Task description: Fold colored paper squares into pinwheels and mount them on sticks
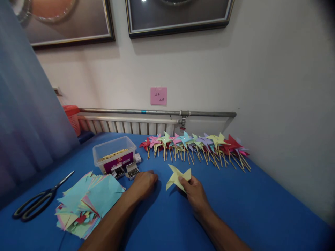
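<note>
My right hand (195, 192) holds a folded pale-yellow paper pinwheel (177, 176) by its lower edge, just above the blue table (256, 202). My left hand (144, 182) rests on the table with its fingers curled, right beside a small open box of pins (132, 170). Whether it holds anything between the fingers is hidden. A stack of coloured paper squares (89, 202) lies to the left of my left forearm.
A row of finished pinwheels on wooden sticks (196, 146) lies along the back by the wall. A clear plastic tub with sticks (114, 152) stands at centre left. Black scissors (39, 202) lie far left. A radiator and pipe (157, 113) run behind.
</note>
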A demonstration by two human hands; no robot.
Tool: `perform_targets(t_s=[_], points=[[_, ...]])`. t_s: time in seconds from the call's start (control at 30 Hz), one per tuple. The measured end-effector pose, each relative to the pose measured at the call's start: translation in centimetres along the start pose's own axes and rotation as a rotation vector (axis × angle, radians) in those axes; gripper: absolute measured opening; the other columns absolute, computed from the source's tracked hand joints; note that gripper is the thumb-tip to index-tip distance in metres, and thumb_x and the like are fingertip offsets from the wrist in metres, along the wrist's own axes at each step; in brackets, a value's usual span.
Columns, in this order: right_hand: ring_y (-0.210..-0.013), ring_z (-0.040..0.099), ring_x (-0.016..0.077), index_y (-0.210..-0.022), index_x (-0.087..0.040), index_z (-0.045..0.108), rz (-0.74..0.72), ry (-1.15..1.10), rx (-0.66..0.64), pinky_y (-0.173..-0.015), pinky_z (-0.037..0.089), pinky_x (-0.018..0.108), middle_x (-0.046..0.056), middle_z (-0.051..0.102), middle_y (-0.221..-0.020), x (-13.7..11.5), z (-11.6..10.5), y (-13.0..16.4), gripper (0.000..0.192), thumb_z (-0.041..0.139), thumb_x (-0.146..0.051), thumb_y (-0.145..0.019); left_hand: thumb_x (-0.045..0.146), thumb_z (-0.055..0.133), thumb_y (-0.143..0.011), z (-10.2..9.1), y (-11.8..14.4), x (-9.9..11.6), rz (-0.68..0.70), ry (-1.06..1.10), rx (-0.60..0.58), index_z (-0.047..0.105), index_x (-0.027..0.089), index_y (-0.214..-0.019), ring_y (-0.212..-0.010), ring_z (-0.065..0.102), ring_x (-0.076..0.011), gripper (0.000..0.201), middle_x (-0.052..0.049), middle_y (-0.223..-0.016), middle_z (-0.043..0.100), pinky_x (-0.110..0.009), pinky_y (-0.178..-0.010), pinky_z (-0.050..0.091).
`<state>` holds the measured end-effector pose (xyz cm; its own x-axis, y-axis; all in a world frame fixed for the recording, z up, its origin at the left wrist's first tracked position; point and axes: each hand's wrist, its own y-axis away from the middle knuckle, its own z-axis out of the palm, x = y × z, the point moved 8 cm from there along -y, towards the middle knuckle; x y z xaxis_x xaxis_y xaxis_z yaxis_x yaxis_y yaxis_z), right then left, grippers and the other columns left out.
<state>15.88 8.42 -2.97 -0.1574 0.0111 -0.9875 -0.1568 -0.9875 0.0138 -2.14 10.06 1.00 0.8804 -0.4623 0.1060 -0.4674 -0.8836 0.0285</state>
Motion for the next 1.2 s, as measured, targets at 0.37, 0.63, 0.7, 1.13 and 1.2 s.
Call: perform_targets(t_s=[0.37, 0.63, 0.7, 1.13, 1.2], points=[[-0.073, 0.068, 0.025, -0.094, -0.015, 0.072, 0.005, 0.022, 0.008, -0.066, 0.051, 0.031, 0.006, 0.076, -0.079, -0.3, 0.0, 0.2, 0.042, 0.074, -0.05, -0.07, 0.012, 0.045, -0.083, -0.1, 0.1, 0.0, -0.017, -0.032, -0.001, 0.065, 0.019, -0.087, -0.088, 0.068, -0.0244, 0.021, -0.01, -0.095, 0.07, -0.032, -0.072, 0.046], [-0.075, 0.069, 0.025, -0.093, -0.016, 0.071, -0.002, 0.018, -0.006, -0.068, 0.052, 0.031, 0.006, 0.076, -0.081, -0.1, 0.0, 0.0, 0.041, 0.073, -0.051, -0.071, 0.012, 0.044, -0.083, 0.0, 0.0, -0.3, -0.047, -0.043, -0.007, 0.067, 0.018, -0.087, -0.088, 0.068, -0.0239, 0.025, -0.011, -0.095, 0.07, -0.031, -0.073, 0.046], [-0.073, 0.069, 0.0244, -0.092, -0.016, 0.071, 0.0, 0.034, 0.001, -0.067, 0.051, 0.031, 0.005, 0.076, -0.08, 0.1, -0.1, -0.1, 0.041, 0.073, -0.051, -0.071, 0.012, 0.042, -0.084, 0.0, -0.1, -0.6, -0.07, -0.06, -0.007, 0.068, 0.017, -0.089, -0.088, 0.068, -0.0244, 0.027, -0.012, -0.095, 0.07, -0.032, -0.073, 0.047], [-0.07, 0.067, 0.022, -0.094, -0.015, 0.072, -0.012, 0.044, 0.024, -0.066, 0.05, 0.03, 0.005, 0.076, -0.08, 0.3, -0.4, -0.1, 0.042, 0.074, -0.051, -0.071, 0.015, 0.046, -0.086, -0.6, 0.2, -0.7, -0.088, 0.078, 0.036, 0.067, 0.019, -0.094, -0.093, 0.066, -0.0236, 0.023, -0.01, -0.099, 0.07, -0.031, -0.079, 0.045], [-0.07, 0.067, 0.0223, -0.094, -0.015, 0.071, -0.007, 0.041, 0.016, -0.066, 0.051, 0.03, 0.005, 0.076, -0.08, 0.4, -0.4, -0.2, 0.043, 0.074, -0.051, -0.071, 0.015, 0.048, -0.084, -0.5, 0.2, -0.4, -0.06, 0.1, 0.018, 0.068, 0.02, -0.091, -0.094, 0.066, -0.0232, 0.021, -0.009, -0.099, 0.07, -0.031, -0.079, 0.044]])
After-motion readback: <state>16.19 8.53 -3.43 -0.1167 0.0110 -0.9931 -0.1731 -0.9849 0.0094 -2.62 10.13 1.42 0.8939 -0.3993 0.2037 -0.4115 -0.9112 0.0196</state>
